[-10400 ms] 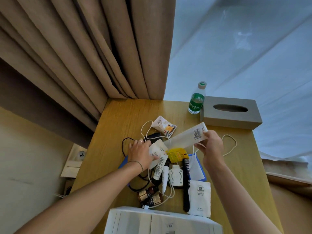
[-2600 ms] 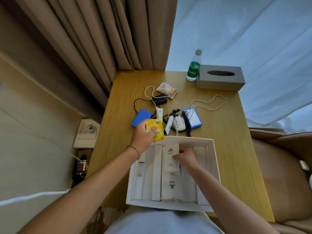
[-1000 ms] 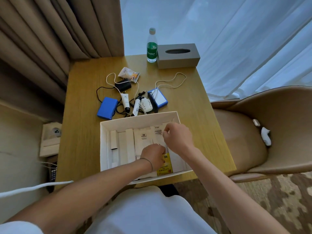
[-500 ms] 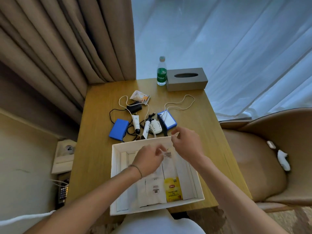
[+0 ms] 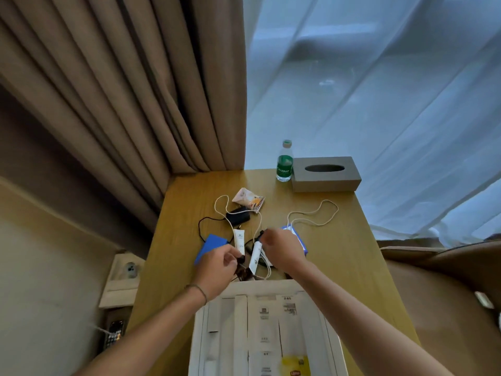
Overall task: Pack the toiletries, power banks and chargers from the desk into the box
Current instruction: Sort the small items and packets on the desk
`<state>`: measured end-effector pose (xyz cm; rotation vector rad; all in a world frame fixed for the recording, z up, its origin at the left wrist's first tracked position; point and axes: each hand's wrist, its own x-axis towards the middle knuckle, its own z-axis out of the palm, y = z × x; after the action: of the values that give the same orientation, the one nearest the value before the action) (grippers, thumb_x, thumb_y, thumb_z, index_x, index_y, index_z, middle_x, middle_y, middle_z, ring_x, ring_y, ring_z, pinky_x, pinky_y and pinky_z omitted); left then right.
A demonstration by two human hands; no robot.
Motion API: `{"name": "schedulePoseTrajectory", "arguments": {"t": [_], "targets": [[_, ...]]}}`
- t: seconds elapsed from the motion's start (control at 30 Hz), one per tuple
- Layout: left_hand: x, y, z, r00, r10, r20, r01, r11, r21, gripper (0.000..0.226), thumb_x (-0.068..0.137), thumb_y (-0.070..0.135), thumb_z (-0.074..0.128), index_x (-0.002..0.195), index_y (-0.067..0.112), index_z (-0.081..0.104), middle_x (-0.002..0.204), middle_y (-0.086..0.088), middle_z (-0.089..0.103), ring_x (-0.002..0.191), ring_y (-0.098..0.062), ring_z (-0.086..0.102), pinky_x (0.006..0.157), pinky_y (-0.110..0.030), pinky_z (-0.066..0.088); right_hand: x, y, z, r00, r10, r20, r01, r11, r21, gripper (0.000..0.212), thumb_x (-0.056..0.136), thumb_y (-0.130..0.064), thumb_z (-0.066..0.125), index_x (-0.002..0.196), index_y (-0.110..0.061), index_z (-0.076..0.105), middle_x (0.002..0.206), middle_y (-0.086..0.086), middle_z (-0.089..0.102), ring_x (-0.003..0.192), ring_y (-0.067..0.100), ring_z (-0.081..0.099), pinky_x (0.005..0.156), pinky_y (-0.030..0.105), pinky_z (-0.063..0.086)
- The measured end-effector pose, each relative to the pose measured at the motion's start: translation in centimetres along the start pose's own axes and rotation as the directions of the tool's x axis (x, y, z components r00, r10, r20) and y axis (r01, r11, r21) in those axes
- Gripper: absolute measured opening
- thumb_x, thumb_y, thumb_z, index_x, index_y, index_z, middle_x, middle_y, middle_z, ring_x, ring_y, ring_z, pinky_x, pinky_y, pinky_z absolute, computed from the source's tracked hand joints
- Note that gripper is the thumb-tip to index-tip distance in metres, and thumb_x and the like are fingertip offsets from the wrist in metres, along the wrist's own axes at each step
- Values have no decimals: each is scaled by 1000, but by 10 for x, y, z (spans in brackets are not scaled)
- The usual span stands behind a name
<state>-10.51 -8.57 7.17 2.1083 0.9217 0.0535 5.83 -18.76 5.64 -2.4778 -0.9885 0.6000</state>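
Note:
The open white box (image 5: 199,337) stands at the desk's near edge, holding white packets and a yellow tea sachet (image 5: 295,366). Beyond it lies a pile: a blue power bank (image 5: 212,246), two white tubes (image 5: 240,238) (image 5: 256,256), a black charger (image 5: 238,216), a white cable (image 5: 311,215) and a second blue power bank (image 5: 296,234), half hidden. My left hand (image 5: 217,270) curls around a small dark bottle (image 5: 242,268) by the box's far rim. My right hand (image 5: 282,248) hovers over the pile, fingertips pinched near a black cable end.
A snack packet (image 5: 249,200) lies behind the charger. A green-labelled water bottle (image 5: 284,162) and a grey tissue box (image 5: 325,175) stand at the desk's far edge. Curtains hang behind; a brown chair (image 5: 444,294) is at the right.
Both hands left the box and reached forward to the pile on the desk. The yellow sachet stays in the box. The camera tilted up.

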Motion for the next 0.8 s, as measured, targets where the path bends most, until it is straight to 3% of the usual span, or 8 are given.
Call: {"name": "schedulePoseTrajectory", "arguments": {"t": [0.07,0.17,0.37,0.47,0.53,0.63,0.8], "targets": [[7,-6,-4,1000,-26,10,26,1000,3,22,95,12,56,101,27,70,97,8,71,93,-8,65,87,-35,57,24,-3,4,1000,-5,24,5,1000,-14,22,89,-8,46,71,-17,52,71,1,58,74,29,58,54,28,37],[18,-16,-8,999,-44,20,44,999,25,21,96,15,56,96,33,68,95,12,69,93,-3,64,81,-30,58,64,-5,6,1000,-4,1,4,1000,-24,23,91,-10,47,91,-9,70,88,9,70,83,31,66,68,36,55],[43,-40,-6,998,-65,-20,65,998,10,21,96,19,58,98,39,65,95,20,66,93,4,61,72,-13,48,141,-5,17,997,-10,-80,4,997,-81,22,93,-21,53,95,-13,73,89,8,72,68,24,62,52,29,44],[50,-50,-4,998,-68,-17,68,998,8,21,96,18,58,99,37,66,99,18,66,94,3,61,77,-17,51,172,-4,28,998,-4,-65,0,998,-61,22,90,-17,58,106,-14,74,104,11,72,84,27,65,69,36,56],[52,-56,-3,997,-77,-10,77,997,10,21,97,18,58,100,37,66,101,17,66,96,2,61,81,-21,54,188,-4,39,997,-8,-81,5,999,-41,32,90,-16,58,121,-15,68,118,11,67,100,29,62,82,39,54],[52,-66,1,997,-76,8,76,997,16,20,97,19,58,99,38,66,100,18,66,97,4,61,84,-21,54,211,-2,53,994,-33,-106,26,998,-62,50,94,-19,57,143,-18,48,131,12,58,113,31,58,89,43,53],[51,-79,10,996,-69,54,67,997,36,19,98,23,57,102,39,67,99,23,65,96,10,58,80,-10,50,242,3,70,996,-66,-66,55,988,-144,50,102,-33,47,150,-17,38,136,17,56,120,36,55,95,45,47]]}}
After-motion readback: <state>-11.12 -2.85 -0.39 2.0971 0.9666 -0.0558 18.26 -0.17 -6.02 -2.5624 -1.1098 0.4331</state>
